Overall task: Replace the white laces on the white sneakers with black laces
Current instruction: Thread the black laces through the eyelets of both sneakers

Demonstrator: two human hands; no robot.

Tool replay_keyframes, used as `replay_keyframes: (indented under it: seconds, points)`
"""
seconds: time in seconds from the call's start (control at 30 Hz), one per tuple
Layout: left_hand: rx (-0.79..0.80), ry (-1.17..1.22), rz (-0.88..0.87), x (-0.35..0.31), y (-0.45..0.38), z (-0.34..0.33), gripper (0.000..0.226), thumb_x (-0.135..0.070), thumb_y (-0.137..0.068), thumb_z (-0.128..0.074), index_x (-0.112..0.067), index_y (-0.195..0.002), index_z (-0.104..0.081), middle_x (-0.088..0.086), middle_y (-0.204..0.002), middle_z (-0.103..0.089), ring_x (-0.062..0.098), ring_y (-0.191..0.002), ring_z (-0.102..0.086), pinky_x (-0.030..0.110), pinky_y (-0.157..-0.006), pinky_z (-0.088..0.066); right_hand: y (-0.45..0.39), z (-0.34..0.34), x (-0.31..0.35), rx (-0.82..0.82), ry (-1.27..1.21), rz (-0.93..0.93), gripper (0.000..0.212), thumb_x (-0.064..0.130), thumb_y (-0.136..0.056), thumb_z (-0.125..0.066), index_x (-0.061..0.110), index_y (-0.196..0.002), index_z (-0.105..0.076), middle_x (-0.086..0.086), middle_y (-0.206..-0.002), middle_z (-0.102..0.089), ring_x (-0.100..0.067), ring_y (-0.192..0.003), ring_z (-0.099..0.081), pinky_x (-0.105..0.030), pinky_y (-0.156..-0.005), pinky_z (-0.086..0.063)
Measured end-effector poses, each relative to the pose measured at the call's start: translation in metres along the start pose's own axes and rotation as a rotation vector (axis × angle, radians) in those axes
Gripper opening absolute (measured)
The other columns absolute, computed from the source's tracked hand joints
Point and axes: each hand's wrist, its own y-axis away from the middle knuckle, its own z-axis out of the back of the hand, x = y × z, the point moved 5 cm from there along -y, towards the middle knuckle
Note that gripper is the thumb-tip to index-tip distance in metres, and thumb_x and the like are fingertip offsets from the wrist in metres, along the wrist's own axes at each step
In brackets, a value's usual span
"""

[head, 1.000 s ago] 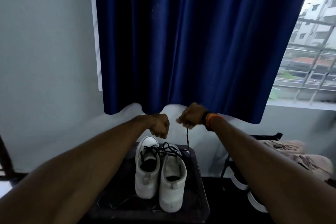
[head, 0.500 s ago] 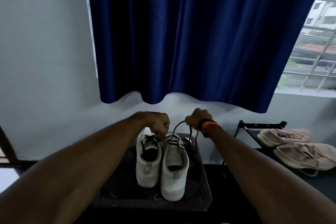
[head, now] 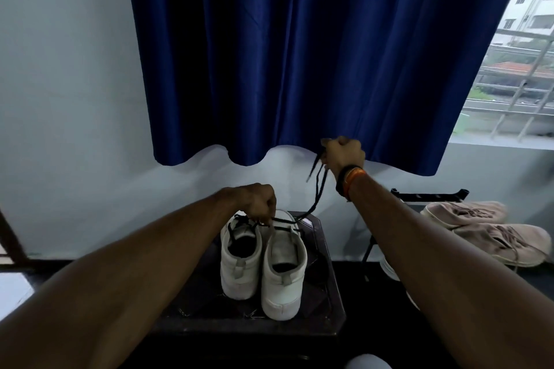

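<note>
Two white sneakers stand side by side, heels toward me, on a dark stool (head: 326, 302): the left sneaker (head: 239, 260) and the right sneaker (head: 283, 275). Black lace (head: 316, 195) runs across their front eyelets and rises to the right. My left hand (head: 259, 202) hovers over the sneakers' toes and pinches the lace near the eyelets. My right hand (head: 343, 154) is raised higher, in front of the curtain hem, gripping the lace's free ends, which hang below its fist. No white lace is visible.
A dark blue curtain (head: 299, 54) hangs behind the stool against a pale wall. To the right, a black metal rack (head: 428, 196) carries two beige sneakers (head: 479, 225). A barred window (head: 515, 93) is at the far right. The floor is dark.
My right hand has risen up and to the right, pulling the black lace taut and longer out of the sneaker. My left hand stays low at the eyelets.
</note>
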Motion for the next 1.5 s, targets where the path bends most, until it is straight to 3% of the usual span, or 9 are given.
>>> replay_keyframes:
  seconds: [0.07, 0.23, 0.37, 0.43, 0.6, 0.73, 0.93, 1.17, 1.5]
  points:
    - [-0.04, 0.023, 0.023, 0.002, -0.001, 0.003, 0.019, -0.015, -0.087, -0.073, -0.008, -0.105, -0.076, 0.009, -0.102, -0.074, 0.019, -0.083, -0.067, 0.03, -0.074, -0.056, 0.0, -0.01, 0.004, 0.102, 0.061, 0.05, 0.024, 0.028, -0.077, -0.063, 0.006, -0.082, -0.072, -0.013, -0.08, -0.074, -0.035, -0.082, -0.072, -0.052, -0.079, -0.061]
    - [-0.19, 0.326, 0.134, 0.007, -0.001, 0.018, 0.014, -0.009, -0.09, -0.062, 0.001, -0.096, -0.07, 0.011, -0.087, -0.07, 0.016, -0.06, -0.058, 0.021, -0.045, -0.043, 0.005, -0.027, -0.008, 0.276, 0.352, 0.15, 0.017, 0.028, -0.088, -0.073, 0.016, -0.079, -0.065, -0.01, -0.08, -0.073, -0.027, -0.076, -0.073, -0.044, -0.078, -0.062]
    - [-0.134, 0.809, 0.139, 0.007, 0.004, 0.012, 0.013, -0.007, -0.099, -0.048, -0.002, -0.094, -0.058, 0.015, -0.089, -0.075, 0.018, -0.064, -0.061, 0.022, -0.051, -0.046, 0.015, -0.032, -0.022, 0.389, 0.47, 0.211, 0.012, 0.012, -0.084, -0.074, 0.017, -0.083, -0.063, -0.008, -0.076, -0.073, -0.02, -0.064, -0.071, -0.033, -0.065, -0.062]
    - [-0.081, 0.871, 0.113, 0.006, 0.003, 0.005, 0.012, -0.008, -0.1, -0.045, -0.003, -0.094, -0.055, 0.016, -0.083, -0.075, 0.021, -0.065, -0.062, 0.026, -0.056, -0.051, 0.025, -0.041, -0.026, 0.561, 0.542, 0.259, 0.01, 0.006, -0.083, -0.07, 0.016, -0.083, -0.069, -0.009, -0.074, -0.073, -0.017, -0.059, -0.067, -0.026, -0.056, -0.057]
    - [-0.038, 0.078, -0.039, 0.006, 0.005, 0.002, 0.017, -0.021, -0.085, -0.075, -0.013, -0.097, -0.066, -0.002, -0.081, -0.067, 0.016, -0.077, -0.065, 0.027, -0.067, -0.051, 0.046, -0.056, -0.043, 0.82, 0.751, 0.249, 0.019, 0.008, -0.085, -0.065, 0.015, -0.091, -0.081, 0.01, -0.064, -0.067, 0.002, -0.048, -0.06, -0.011, -0.058, -0.05]
    - [0.007, -0.106, -0.086, 0.004, 0.006, -0.004, 0.016, -0.029, -0.079, -0.082, -0.02, -0.091, -0.075, -0.004, -0.083, -0.069, 0.015, -0.084, -0.065, 0.03, -0.077, -0.055, 0.049, -0.062, -0.058, 0.871, 0.805, 0.185, 0.018, 0.02, -0.084, -0.075, 0.007, -0.097, -0.08, -0.002, -0.07, -0.072, -0.009, -0.056, -0.068, -0.019, -0.066, -0.057]
    - [-0.003, -0.155, -0.092, 0.004, 0.001, -0.008, 0.014, -0.028, -0.086, -0.075, -0.014, -0.088, -0.074, 0.007, -0.093, -0.073, 0.023, -0.091, -0.067, 0.035, -0.081, -0.054, 0.052, -0.066, -0.069, 0.95, 0.886, 0.212, 0.03, 0.034, -0.078, -0.084, 0.011, -0.097, -0.081, -0.01, -0.092, -0.078, -0.022, -0.084, -0.075, -0.031, -0.082, -0.061]
    - [-0.054, -0.077, -0.077, 0.004, 0.003, -0.015, 0.019, -0.008, -0.081, -0.062, -0.014, -0.064, -0.056, 0.004, -0.069, -0.055, 0.02, -0.069, -0.05, 0.029, -0.061, -0.037, 0.06, -0.071, -0.069, 0.969, 0.957, 0.37, 0.04, 0.039, -0.081, -0.081, 0.015, -0.113, -0.078, -0.005, -0.114, -0.075, -0.022, -0.105, -0.065, -0.03, -0.094, -0.05]
    - [-0.067, -0.017, -0.085, 0.006, 0.009, 0.001, 0.02, -0.01, -0.079, -0.063, -0.013, -0.062, -0.053, 0.016, -0.087, -0.071, 0.031, -0.082, -0.066, 0.038, -0.064, -0.047, 0.062, -0.079, -0.072, 0.972, 1.032, 0.407, 0.05, 0.047, -0.075, -0.084, 0.019, -0.116, -0.076, -0.004, -0.118, -0.072, -0.024, -0.11, -0.062, -0.03, -0.094, -0.049]
